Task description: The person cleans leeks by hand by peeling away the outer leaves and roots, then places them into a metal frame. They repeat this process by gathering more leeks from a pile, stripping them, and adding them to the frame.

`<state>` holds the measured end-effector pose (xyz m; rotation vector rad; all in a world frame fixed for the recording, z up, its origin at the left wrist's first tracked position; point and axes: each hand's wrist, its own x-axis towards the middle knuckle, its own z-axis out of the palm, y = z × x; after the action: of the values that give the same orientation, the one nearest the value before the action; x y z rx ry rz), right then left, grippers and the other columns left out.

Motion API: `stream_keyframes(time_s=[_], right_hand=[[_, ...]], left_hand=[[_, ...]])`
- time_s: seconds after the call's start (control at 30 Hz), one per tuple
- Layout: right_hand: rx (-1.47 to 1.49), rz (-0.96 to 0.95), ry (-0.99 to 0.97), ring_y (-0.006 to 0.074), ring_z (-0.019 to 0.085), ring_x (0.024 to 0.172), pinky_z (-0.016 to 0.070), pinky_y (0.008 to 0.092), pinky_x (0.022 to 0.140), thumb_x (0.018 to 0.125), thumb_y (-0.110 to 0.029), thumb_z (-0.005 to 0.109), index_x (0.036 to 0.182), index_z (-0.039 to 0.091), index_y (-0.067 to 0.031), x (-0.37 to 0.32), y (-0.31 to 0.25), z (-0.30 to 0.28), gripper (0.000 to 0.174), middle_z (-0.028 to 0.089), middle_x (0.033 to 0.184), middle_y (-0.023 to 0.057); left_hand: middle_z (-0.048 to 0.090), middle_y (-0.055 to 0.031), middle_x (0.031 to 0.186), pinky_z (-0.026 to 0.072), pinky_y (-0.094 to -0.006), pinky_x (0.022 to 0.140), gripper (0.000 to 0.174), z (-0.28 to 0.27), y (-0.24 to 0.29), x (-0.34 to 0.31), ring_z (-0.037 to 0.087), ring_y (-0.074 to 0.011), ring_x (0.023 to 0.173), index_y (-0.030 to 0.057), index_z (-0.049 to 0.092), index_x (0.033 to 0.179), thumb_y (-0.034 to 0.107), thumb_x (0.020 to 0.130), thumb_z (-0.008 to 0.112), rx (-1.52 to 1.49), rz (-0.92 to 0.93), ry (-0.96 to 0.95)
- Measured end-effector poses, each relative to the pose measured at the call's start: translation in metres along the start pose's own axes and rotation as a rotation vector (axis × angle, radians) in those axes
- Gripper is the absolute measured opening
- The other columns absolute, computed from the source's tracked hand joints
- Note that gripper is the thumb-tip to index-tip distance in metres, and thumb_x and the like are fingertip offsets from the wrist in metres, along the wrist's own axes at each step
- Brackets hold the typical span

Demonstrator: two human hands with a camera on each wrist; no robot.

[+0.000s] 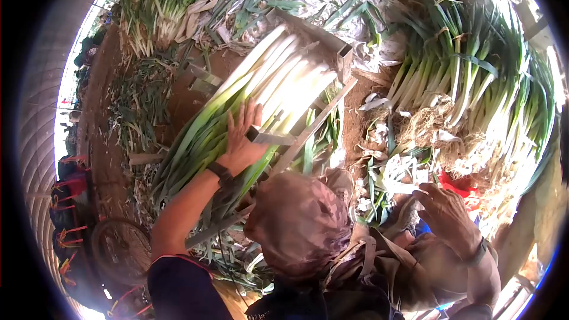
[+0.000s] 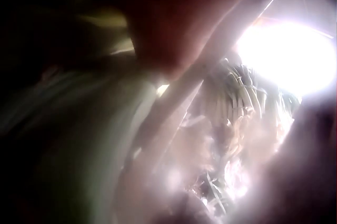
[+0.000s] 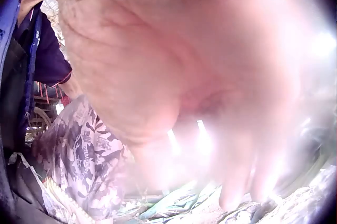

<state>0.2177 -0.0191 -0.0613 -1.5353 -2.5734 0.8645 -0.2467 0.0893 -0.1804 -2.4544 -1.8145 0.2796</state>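
My left hand (image 1: 243, 136) rests with spread fingers on the green part of a large pile of leeks (image 1: 287, 77), whose white ends point up and to the right. The pile lies in a metal frame (image 1: 311, 124), and one short bar of it reaches beside this hand. Blurred and dark in the left wrist view, part of the left hand (image 2: 168, 24) is above green leaves (image 2: 105, 129). Over the lap at the lower right is my right hand (image 1: 447, 213), its fingers loosely bent and holding nothing visible. The right wrist view shows this hand (image 3: 179, 61) close up.
Rooted leeks (image 1: 468, 89) form a big heap on the right, with a red item (image 1: 459, 189) below. Another leek bunch (image 1: 160, 6) lies at the upper left. Leaf scraps (image 1: 142, 101) litter the soil. A camouflage-covered knee (image 1: 302, 219) is near the frame; a wheel (image 1: 121, 249) is at lower left.
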Motion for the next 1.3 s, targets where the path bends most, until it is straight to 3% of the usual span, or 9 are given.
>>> stream_keyframes(time_s=[0.13, 0.37, 0.67, 0.77, 0.87, 0.97, 1.13, 1.23, 1.3], right_hand=[[-0.065, -0.169, -0.023, 0.0256, 0.062, 0.089, 0.0495, 0.0396, 0.070, 0.072, -0.017, 0.070, 0.095, 0.064, -0.0097, 0.002, 0.009, -0.002, 0.025, 0.059, 0.095, 0.0083], [-0.171, -0.036, -0.046, 0.0282, 0.063, 0.077, 0.0518, 0.0401, 0.065, 0.080, -0.009, 0.063, 0.111, 0.060, -0.0024, -0.005, 0.025, 0.032, 0.033, 0.059, 0.096, 0.0138], [0.173, -0.039, 0.052, 0.0313, 0.067, 0.081, 0.0562, 0.0415, 0.071, 0.085, -0.019, 0.064, 0.115, 0.064, -0.0066, -0.031, 0.091, 0.036, 0.032, 0.066, 0.091, 0.0157], [0.163, 0.152, 0.044, 0.0286, 0.067, 0.084, 0.0556, 0.0387, 0.072, 0.087, -0.022, 0.065, 0.113, 0.063, -0.0043, -0.015, 0.153, 0.023, 0.032, 0.066, 0.094, 0.0168], [0.169, 0.743, 0.045, 0.0281, 0.067, 0.089, 0.0540, 0.0410, 0.074, 0.085, -0.031, 0.068, 0.114, 0.061, -0.0057, -0.001, 0.207, -0.004, 0.039, 0.066, 0.100, 0.0179], [-0.171, 0.911, 0.473, 0.0322, 0.058, 0.112, 0.0459, 0.0486, 0.089, 0.083, -0.045, 0.068, 0.133, 0.047, -0.0038, -0.007, 0.249, -0.012, 0.068, 0.058, 0.123, 0.0182], [-0.049, 1.209, 0.641, 0.0431, 0.031, 0.137, 0.0222, 0.0586, 0.110, 0.075, -0.061, 0.072, 0.153, 0.012, -0.0013, 0.020, 0.307, 0.010, 0.115, 0.033, 0.146, 0.0249], [-0.105, 1.210, 0.563, 0.0425, 0.039, 0.130, 0.0182, 0.0608, 0.112, 0.078, -0.032, 0.073, 0.153, 0.010, -0.0016, 0.030, 0.337, 0.012, 0.103, 0.046, 0.134, 0.0251], [-0.055, 1.203, 0.580, 0.0372, 0.055, 0.114, 0.0393, 0.0500, 0.103, 0.074, -0.018, 0.069, 0.153, 0.009, -0.0015, 0.018, 0.331, -0.008, 0.100, 0.051, 0.129, 0.0248]], left_hand=[[0.034, -0.0218, 0.150, 0.0130, -0.0604, 0.116, 0.072, 0.034, -0.032, -0.005, 0.028, -0.0367, 0.142, -0.0029, 0.036, 0.145, 0.034, 0.088, 0.061, -0.042, 0.081, 0.051], [0.019, -0.0165, 0.160, 0.0050, -0.0531, 0.121, 0.073, 0.024, -0.003, 0.006, 0.014, -0.0300, 0.149, 0.0025, 0.028, 0.150, 0.039, 0.092, 0.052, 0.248, 0.063, -0.072], [0.034, -0.0252, 0.150, 0.0276, -0.0524, 0.112, 0.068, 0.043, -0.047, -0.021, 0.034, -0.0409, 0.136, -0.0021, 0.044, 0.138, 0.029, 0.082, 0.068, -0.086, 0.163, 0.104], [0.054, -0.0256, 0.130, 0.0409, -0.0508, 0.099, 0.056, -0.046, -0.011, -0.027, 0.052, -0.0424, 0.117, -0.0005, 0.053, 0.127, 0.020, 0.078, 0.071, -0.017, -0.023, -0.468], [0.064, -0.0239, 0.105, 0.0470, -0.0493, 0.085, 0.042, -0.088, -0.011, -0.061, 0.060, -0.0420, 0.099, 0.0002, 0.061, 0.115, 0.011, 0.076, 0.071, -0.270, 0.142, -0.510], [0.067, -0.0232, 0.094, 0.0500, -0.0453, 0.078, 0.032, -0.117, 0.005, -0.087, 0.064, -0.0399, 0.089, 0.0012, 0.066, 0.105, 0.007, 0.074, 0.073, -0.437, 0.109, -0.282], [0.064, -0.0194, 0.113, 0.0473, -0.0412, 0.090, 0.032, -0.199, 0.044, -0.105, 0.062, -0.0361, 0.100, -0.0004, 0.064, 0.115, 0.011, 0.086, 0.064, -0.499, -0.337, -0.257], [0.060, -0.0168, 0.128, 0.0422, -0.0402, 0.102, 0.038, -0.247, 0.086, -0.104, 0.058, -0.0328, 0.117, 0.0025, 0.060, 0.127, 0.024, 0.096, 0.058, -0.349, -0.416, -0.343], [0.062, -0.0178, 0.126, 0.0423, -0.0396, 0.102, 0.038, -0.260, 0.117, -0.100, 0.058, -0.0327, 0.116, 0.0028, 0.061, 0.126, 0.027, 0.097, 0.057, -0.334, -0.394, -0.318]])
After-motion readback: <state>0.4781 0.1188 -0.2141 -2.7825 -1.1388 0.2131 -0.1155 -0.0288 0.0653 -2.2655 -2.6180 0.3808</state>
